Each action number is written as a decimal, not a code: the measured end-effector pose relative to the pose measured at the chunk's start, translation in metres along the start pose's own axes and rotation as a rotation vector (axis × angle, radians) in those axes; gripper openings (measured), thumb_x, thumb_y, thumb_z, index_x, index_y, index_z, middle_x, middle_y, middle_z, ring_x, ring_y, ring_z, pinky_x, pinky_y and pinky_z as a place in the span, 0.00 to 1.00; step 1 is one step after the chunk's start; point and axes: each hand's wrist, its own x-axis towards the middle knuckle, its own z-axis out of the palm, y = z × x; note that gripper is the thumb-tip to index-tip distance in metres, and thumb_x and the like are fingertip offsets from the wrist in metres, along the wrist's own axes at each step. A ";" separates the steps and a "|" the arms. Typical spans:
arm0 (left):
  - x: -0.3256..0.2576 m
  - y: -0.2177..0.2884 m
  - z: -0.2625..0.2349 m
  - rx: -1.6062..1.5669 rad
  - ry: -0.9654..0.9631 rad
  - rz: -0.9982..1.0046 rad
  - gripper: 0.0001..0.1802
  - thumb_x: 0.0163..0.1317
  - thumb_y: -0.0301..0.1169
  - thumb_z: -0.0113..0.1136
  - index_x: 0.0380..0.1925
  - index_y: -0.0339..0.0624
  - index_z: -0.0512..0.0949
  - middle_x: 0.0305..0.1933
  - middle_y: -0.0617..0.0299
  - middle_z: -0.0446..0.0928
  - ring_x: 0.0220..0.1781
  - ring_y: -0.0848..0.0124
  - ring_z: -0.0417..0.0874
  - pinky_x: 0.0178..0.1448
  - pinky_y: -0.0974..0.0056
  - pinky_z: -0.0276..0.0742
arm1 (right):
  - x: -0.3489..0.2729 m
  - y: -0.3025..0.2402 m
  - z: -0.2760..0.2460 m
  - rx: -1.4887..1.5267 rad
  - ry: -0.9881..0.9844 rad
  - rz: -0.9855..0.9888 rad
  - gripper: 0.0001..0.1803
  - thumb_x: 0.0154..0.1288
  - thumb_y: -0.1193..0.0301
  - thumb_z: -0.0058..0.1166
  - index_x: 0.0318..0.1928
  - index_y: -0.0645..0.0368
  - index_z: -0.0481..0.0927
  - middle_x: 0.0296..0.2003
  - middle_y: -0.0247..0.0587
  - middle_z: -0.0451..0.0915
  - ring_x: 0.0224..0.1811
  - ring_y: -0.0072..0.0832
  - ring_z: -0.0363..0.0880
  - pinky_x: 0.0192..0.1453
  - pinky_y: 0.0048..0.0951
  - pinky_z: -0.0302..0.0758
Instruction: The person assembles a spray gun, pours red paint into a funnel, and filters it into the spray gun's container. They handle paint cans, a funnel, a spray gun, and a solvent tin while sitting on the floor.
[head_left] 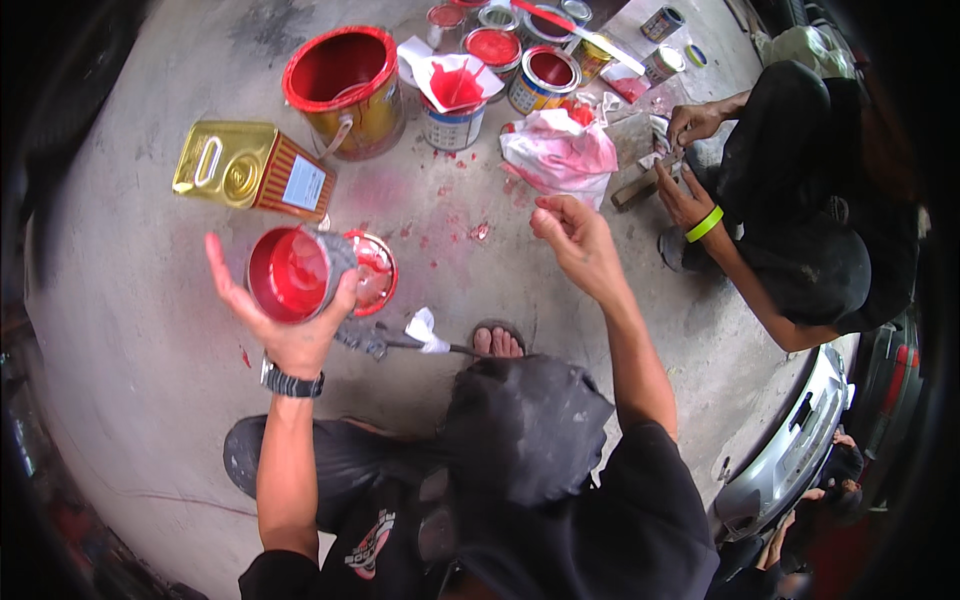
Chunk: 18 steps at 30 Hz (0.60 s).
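Note:
My left hand [290,335] is wrapped round a grey cup [292,275], its open mouth showing wet red paint inside. Right behind the cup, a round can or lid smeared with red [372,272] rests on the floor. A lumpy grey tool part [362,338] sticks out beside my left wrist, joined to a dark hose with white wrapping [427,332]. Out in front, my right hand [575,240] hangs in the air with fingers curled in and nothing visible in them. Closest to it is a crumpled white cloth stained red [562,155].
A gold rectangular tin [250,170] and a big red-rimmed bucket [345,90] stand ahead left. Several paint cans, one holding a paper funnel [455,85], and a red-and-white stick [575,35] crowd the far side. A co-worker's hands [690,200] work at right. Lower right is a silver car [780,450].

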 end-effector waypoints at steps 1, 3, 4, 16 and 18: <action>0.000 -0.003 -0.004 0.030 0.013 0.024 0.69 0.37 0.41 0.85 0.75 0.36 0.48 0.79 0.48 0.48 0.80 0.53 0.53 0.79 0.49 0.58 | 0.016 0.008 0.001 -0.174 0.110 -0.067 0.22 0.73 0.61 0.57 0.53 0.70 0.78 0.40 0.54 0.85 0.43 0.41 0.86 0.51 0.40 0.79; -0.003 -0.006 -0.008 -0.033 0.036 -0.031 0.69 0.38 0.40 0.84 0.76 0.38 0.47 0.79 0.48 0.48 0.80 0.53 0.52 0.79 0.48 0.58 | 0.044 0.034 -0.002 -0.314 0.226 -0.212 0.19 0.68 0.65 0.61 0.50 0.70 0.79 0.40 0.57 0.84 0.44 0.46 0.85 0.50 0.41 0.78; -0.004 -0.006 -0.011 -0.021 0.039 -0.029 0.69 0.38 0.40 0.84 0.76 0.38 0.47 0.79 0.48 0.48 0.80 0.53 0.52 0.79 0.47 0.58 | 0.054 0.037 -0.001 -0.377 0.275 -0.279 0.19 0.66 0.67 0.63 0.49 0.70 0.79 0.40 0.58 0.84 0.44 0.49 0.84 0.50 0.42 0.78; -0.008 -0.007 -0.014 0.035 0.028 0.002 0.69 0.37 0.43 0.85 0.76 0.40 0.48 0.79 0.44 0.48 0.81 0.47 0.50 0.79 0.44 0.57 | 0.105 0.125 -0.045 -0.620 0.724 -0.070 0.44 0.59 0.63 0.67 0.68 0.76 0.60 0.60 0.68 0.70 0.64 0.56 0.71 0.67 0.44 0.70; -0.008 -0.007 -0.010 0.026 0.029 0.031 0.69 0.38 0.44 0.85 0.75 0.40 0.49 0.79 0.44 0.49 0.81 0.47 0.51 0.79 0.44 0.57 | 0.110 0.132 -0.044 -0.574 0.702 -0.063 0.46 0.59 0.62 0.67 0.69 0.76 0.59 0.61 0.68 0.70 0.64 0.56 0.71 0.67 0.44 0.70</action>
